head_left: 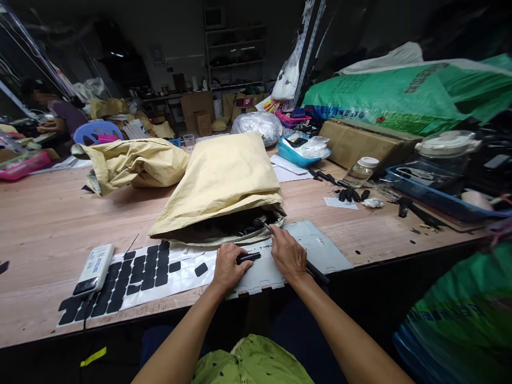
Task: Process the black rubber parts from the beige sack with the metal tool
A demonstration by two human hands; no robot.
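Observation:
My left hand [230, 268] lies low over a grey board [318, 250], its fingers closed round a short black piece [249, 257]. To its right, my right hand [288, 254] grips what looks like a hammer [317, 273]; its dark handle sticks out behind the palm and its metal end points toward the bag. Just beyond both hands lies a large yellow bag [228, 170], its mouth facing me and dark objects inside. Left of my left hand is a white sheet [182, 277] with black rounded stickers [148, 269].
A white power bank [95, 269] with a cable lies at the left. Behind it rests a second yellow bag [138, 162]. At the right are black parts [348, 193], a jar [362, 170], a blue tray [444, 189] and a cardboard box [366, 143]. A person [66, 114] sits far left.

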